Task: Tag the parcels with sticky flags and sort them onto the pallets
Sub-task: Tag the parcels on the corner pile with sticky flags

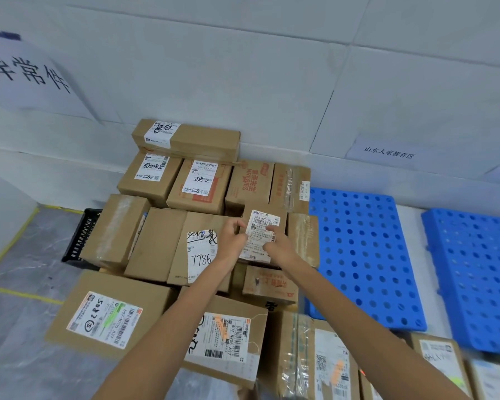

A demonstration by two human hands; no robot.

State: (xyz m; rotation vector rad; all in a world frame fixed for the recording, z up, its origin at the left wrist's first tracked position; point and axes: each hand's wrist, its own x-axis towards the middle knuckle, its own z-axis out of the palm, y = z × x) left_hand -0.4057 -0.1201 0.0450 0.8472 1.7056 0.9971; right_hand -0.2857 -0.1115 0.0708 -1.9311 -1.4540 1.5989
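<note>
Two bare hands meet on one small parcel in the head view, in the middle of a heap of brown cartons. The fingers of the left hand are curled round the parcel's left edge and hold it. Those of the right hand are bent onto the right part of its white label and touch the paper (whether they pinch a flag there I cannot tell, the spot is too small and blurred). The small parcel sits on top of other cartons with its label turned up toward the camera.

Just left of the left fingers lies a parcel marked 7786, its lower right corner crossed by the left forearm. Beyond the fingers, against the white wall, stand two cartons marked 5082, with a long carton stacked on top of them.

Nearer the person than the fingers lie a large parcel with a green strip on its label and a parcel with an orange strip on its label (the left forearm passes over its corner).

Right of the right fingers, a blue pallet with round holes lies on the floor beside the heap, and a second blue pallet lies further right. Well left of the fingers, the corner of a black grid pallet shows under the cartons, near yellow tape on the floor.
</note>
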